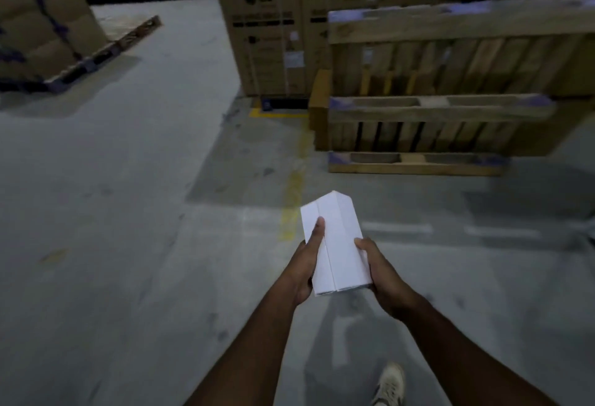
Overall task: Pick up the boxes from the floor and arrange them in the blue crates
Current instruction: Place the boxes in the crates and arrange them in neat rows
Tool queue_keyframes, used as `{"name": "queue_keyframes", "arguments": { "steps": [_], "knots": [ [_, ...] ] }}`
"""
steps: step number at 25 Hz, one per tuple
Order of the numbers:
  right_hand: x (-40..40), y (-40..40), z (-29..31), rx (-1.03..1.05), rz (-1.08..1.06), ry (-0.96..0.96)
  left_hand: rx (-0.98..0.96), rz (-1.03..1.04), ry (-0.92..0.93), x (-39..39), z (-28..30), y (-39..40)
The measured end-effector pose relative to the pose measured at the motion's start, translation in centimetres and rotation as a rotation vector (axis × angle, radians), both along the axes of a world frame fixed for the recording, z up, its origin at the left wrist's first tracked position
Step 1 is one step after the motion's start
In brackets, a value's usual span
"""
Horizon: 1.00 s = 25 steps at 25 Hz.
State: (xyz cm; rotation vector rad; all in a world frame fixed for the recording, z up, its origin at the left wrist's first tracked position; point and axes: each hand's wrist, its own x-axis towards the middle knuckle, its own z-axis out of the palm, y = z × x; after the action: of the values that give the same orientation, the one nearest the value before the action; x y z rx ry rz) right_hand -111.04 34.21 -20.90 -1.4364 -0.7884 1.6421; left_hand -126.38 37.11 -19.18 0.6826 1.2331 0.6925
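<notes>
A white rectangular box (339,244) is held in front of me above the grey floor, its long side pointing away. My left hand (307,261) grips its left side, thumb lying on the top face. My right hand (381,270) grips its right side near the close end, thumb on the top edge. No blue crate shows in this view.
Wooden pallets (434,109) stand stacked on edge ahead at the right. Large brown cartons (273,38) rise behind them. More cartons on a pallet (42,29) sit at the far left. A yellow floor line (291,199) runs ahead. My shoe (391,383) shows at the bottom.
</notes>
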Motion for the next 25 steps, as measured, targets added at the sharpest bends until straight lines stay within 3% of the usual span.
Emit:
{"name": "queue_keyframes", "arguments": {
  "steps": [11, 18, 25],
  "knots": [
    [22.2, -6.9, 4.5, 0.098, -0.411, 0.025, 0.299, -0.399, 0.192, 25.1, 5.5, -1.5],
    [39.5, -14.5, 5.7, 0.216, -0.738, 0.034, 0.456, -0.674, 0.050, 44.0, 5.4, -5.4],
    [51.1, -20.4, 7.4, 0.280, -1.077, 0.022, 0.540, -0.902, -0.122, 59.8, 6.4, -10.6]
  ]
}}
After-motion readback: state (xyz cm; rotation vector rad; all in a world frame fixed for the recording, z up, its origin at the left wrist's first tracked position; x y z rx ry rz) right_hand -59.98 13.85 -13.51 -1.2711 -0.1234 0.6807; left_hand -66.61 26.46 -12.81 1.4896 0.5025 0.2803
